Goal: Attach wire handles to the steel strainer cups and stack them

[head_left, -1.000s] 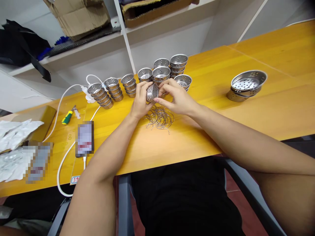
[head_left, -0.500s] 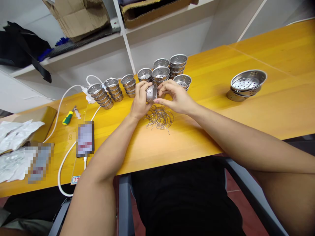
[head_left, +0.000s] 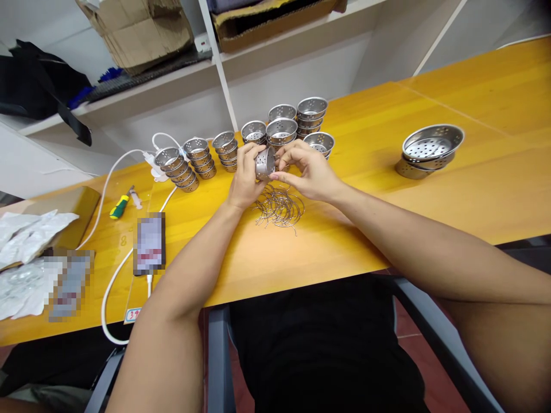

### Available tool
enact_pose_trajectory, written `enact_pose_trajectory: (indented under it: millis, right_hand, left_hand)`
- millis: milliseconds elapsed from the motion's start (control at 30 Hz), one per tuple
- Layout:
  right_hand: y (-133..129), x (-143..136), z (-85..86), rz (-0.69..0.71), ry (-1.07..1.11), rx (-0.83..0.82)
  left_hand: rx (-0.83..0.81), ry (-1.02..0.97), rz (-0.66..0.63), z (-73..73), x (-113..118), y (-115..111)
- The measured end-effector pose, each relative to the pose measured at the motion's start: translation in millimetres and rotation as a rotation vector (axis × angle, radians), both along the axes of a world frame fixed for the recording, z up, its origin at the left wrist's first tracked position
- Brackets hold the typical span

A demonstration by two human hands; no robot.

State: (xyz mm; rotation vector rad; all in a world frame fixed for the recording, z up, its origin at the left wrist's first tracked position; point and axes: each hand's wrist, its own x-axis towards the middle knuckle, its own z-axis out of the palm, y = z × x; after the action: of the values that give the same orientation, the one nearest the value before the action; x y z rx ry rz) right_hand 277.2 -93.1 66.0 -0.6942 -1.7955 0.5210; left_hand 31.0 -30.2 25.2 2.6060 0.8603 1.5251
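My left hand [head_left: 245,175] is closed around a small perforated metal strainer basket [head_left: 263,164], tipped on its side with its rim toward the right. At that rim, the thumb and fingers of my right hand [head_left: 303,169] are pinched together; what lies between them is too small to make out. Just below both hands, a loose pile of thin curved metal wires [head_left: 280,207] rests on the table. Behind the hands stand several stacks of like baskets [head_left: 281,131], some partly covered by my fingers.
Farther right sit stacked strainer baskets [head_left: 431,150]. To the left are more basket stacks [head_left: 175,168], a green-handled screwdriver [head_left: 119,207], a phone [head_left: 149,244] on a white cable [head_left: 104,304], and plastic bags [head_left: 30,275]. A shelf [head_left: 301,40] with cardboard boxes rises behind the table [head_left: 301,267].
Almost nothing differs. Both hands keep their hold at the basket, and the view has shifted very slightly.
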Motion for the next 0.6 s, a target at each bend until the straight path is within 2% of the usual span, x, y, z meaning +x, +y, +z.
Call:
enact_pose_trajectory:
  millis: [100, 167, 233, 333, 400, 500, 600]
  right_hand:
    - [0, 0, 1.2, -0.109, 0.006, 0.014]
    - [-1, 3, 3.5, -0.133, -0.006, -0.018]
    - [-2, 8, 6.7, -0.053, -0.076, -0.067]
    - [-4, 17, 10.0, 0.167, -0.288, -0.120]
    - [-4, 20, 9.0, 0.264, -0.429, -0.139]
    - [-2, 21, 4.4, 0.316, -0.565, -0.160]
    - [-4, 18, 5.3, 0.289, -0.552, -0.131]
  left_hand:
    - [-0.005, -0.061, -0.010, -1.9, -4, 6]
    - [-0.025, -0.112, 0.011, -4.3, -8, 11]
    - [-0.069, -0.170, 0.047, -7.9, -12, 15]
    - [-0.149, -0.265, 0.104, -14.4, -16, 21]
    - [-0.186, -0.300, 0.129, -17.4, -17, 23]
    - [-0.222, -0.304, 0.134, -17.8, -17, 21]
    - [-0.240, -0.318, 0.101, -13.4, -16, 14]
